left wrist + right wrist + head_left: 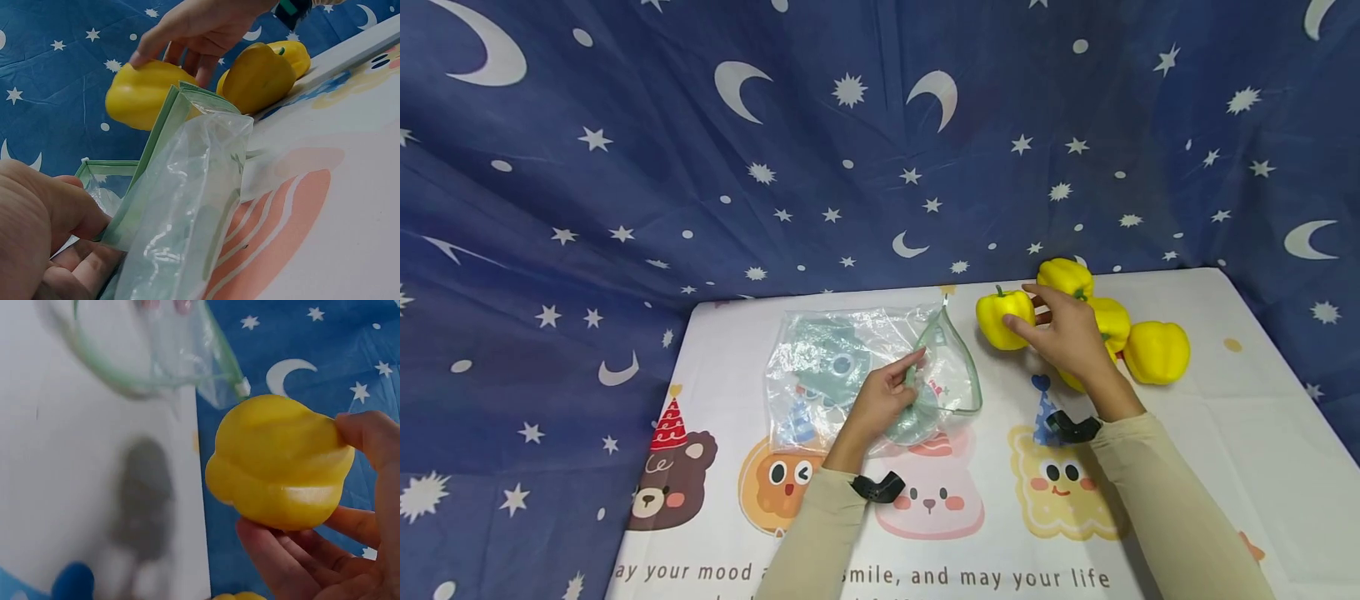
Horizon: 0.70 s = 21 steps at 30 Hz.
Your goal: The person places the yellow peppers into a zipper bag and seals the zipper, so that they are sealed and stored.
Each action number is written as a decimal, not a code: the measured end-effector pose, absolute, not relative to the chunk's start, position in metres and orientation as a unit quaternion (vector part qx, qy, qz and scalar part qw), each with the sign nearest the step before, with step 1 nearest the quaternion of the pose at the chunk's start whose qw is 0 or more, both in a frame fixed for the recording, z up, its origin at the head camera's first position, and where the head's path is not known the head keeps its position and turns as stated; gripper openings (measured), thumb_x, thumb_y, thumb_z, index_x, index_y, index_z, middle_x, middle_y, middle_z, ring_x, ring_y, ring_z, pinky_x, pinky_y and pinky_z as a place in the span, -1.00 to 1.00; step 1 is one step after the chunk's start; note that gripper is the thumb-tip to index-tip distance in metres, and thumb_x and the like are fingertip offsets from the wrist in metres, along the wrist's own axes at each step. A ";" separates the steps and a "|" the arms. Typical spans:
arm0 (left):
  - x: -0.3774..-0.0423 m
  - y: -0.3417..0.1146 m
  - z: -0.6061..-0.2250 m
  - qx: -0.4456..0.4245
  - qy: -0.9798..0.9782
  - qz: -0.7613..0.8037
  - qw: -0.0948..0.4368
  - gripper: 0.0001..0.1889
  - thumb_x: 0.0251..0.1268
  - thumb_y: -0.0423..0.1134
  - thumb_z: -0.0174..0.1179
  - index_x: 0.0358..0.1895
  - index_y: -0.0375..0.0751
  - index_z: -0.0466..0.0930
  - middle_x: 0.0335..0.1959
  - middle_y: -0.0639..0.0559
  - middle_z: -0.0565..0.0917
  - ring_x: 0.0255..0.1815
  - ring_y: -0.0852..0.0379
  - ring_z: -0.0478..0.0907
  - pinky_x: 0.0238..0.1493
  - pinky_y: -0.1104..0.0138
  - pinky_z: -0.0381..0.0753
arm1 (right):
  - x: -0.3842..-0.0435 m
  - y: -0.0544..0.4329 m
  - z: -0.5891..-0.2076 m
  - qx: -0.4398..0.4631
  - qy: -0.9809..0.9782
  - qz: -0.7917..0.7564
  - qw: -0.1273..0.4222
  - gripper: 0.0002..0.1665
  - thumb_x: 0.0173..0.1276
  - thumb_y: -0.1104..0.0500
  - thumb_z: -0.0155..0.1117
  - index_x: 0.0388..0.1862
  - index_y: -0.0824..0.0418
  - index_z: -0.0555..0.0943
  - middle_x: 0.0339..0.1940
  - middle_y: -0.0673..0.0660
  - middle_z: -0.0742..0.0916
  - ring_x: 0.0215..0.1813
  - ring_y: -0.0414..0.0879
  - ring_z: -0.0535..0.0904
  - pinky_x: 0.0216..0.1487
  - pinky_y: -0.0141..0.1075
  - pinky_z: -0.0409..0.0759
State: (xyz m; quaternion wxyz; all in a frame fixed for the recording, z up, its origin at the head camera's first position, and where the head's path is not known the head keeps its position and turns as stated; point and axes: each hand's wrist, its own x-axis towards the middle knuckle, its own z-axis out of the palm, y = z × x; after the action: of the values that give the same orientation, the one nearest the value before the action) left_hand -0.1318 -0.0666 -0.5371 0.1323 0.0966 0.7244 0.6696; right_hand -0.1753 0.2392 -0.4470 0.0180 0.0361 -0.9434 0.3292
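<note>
The right hand (1067,333) has its fingers (269,550) curled partway, spread about as wide as the yellow bell pepper (1000,323) that they grip between thumb and fingertips. That pepper is held clear of the tabletop (1240,400), stem uppermost in the head view. The left hand (880,400) pinches the green rim (150,147) of a clear zip bag (816,321), which lies mostly flat, its mouth gaping toward the pepper but apart from it. At least 3 more yellow bell peppers (1157,353) sit close around the right hand, and a blue moon-and-star cloth (820,167) hangs behind.

The smooth, rounded skin could slip, since the grip seems to be mainly by the fingertips. If the left pinch slackened, the limp film would probably sag and narrow the mouth; a low approach could snag the rim and drag the bag askew. A brush of the right wrist might also set the loose peppers rolling
</note>
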 end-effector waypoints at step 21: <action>-0.132 -0.067 -0.538 0.089 0.711 0.680 0.154 -0.31 0.26 -0.56 0.10 0.46 0.03 0.47 0.46 -0.02 0.49 -0.04 0.18 0.57 -0.37 0.53 0.48 | -0.165 0.210 -0.474 -0.009 -0.809 0.570 -0.144 -0.09 0.35 0.06 0.34 0.63 0.04 0.21 0.47 0.29 0.34 0.09 0.07 0.65 0.08 -0.12 0.74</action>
State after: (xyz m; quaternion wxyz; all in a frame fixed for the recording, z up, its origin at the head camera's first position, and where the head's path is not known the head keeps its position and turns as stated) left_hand -0.1317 -0.0666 -0.5379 0.1540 0.0889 0.7109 0.6804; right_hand -0.1653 0.2100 -0.4745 -0.1442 -0.0089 -0.8087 0.5702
